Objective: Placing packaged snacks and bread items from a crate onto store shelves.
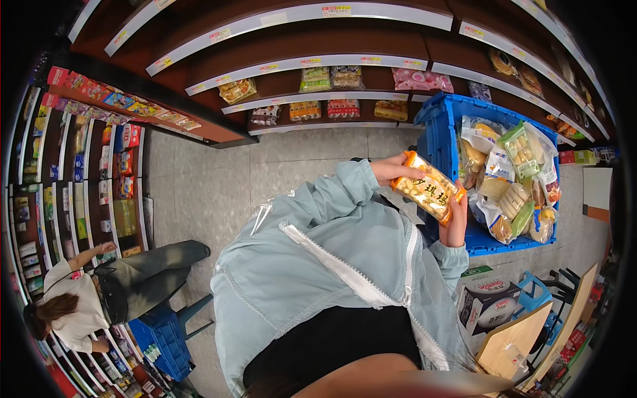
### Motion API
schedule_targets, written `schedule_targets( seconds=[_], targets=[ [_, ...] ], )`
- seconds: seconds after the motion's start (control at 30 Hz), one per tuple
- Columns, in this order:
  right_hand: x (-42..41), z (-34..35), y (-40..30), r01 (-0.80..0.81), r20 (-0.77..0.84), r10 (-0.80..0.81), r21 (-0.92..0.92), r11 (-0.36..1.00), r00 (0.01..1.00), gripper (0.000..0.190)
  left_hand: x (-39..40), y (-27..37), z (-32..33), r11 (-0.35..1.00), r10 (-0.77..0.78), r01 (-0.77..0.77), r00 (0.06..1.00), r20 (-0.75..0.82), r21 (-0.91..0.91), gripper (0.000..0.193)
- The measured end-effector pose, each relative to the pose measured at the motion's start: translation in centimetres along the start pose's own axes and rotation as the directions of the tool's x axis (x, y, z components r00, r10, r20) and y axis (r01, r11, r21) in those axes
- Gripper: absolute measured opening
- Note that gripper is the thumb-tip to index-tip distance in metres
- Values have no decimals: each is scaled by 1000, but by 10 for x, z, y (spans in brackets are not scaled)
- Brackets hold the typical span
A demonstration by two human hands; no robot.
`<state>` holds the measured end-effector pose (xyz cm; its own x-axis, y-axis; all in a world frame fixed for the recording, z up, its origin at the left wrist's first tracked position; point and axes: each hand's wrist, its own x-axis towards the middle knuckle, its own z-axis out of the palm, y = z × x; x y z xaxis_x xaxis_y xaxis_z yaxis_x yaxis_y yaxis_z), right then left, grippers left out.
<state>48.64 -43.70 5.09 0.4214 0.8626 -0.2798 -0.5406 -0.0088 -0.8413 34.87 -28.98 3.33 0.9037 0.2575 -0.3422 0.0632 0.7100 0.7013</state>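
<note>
Both hands hold a clear-and-orange plastic package of pale, lumpy snack pastry (429, 186), which bears large dark writing. My left hand (393, 168) grips its upper left end, thumb across the front. My right hand (454, 221) holds the lower right end from the side. The package is tilted in front of my body, just left of a blue plastic crate (438, 132). Inside the crate lies a heap of bagged breads and pastries (510, 174), among them a green-trimmed pack of round buns (522, 149).
Ahead stands a shelf rack (318, 97) with several packaged breads on its lower boards. At left, a person (74, 303) reaches toward stocked shelves beside another blue crate (161, 338). A printed carton (487, 303), a blue stool (532, 293) and wooden boards (515, 338) are at lower right.
</note>
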Motion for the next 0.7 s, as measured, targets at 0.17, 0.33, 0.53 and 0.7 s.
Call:
schedule_targets(
  seconds=[0.17, 0.33, 0.53, 0.7],
  targets=[
    [4, 5, -6, 21, 46, -21, 18, 1000, 999, 46, 6, 5, -10, 995, 8, -4, 999, 50, -96, 46],
    [15, -11, -3, 70, 86, -70, -5, 998, 994, 46, 13, 6, -23, 992, -15, 27, 996, 93, -121, 44],
    [21, -36, -22, 38, -105, -44, -61, 997, 993, 35, 6, 31, -32, 972, 43, -16, 993, 107, -236, 42],
    [26, -59, -26, 49, -242, -75, -114, 992, 967, 30, 7, 46, -44, 978, 95, -85, 994, 45, -189, 43]
  ],
)
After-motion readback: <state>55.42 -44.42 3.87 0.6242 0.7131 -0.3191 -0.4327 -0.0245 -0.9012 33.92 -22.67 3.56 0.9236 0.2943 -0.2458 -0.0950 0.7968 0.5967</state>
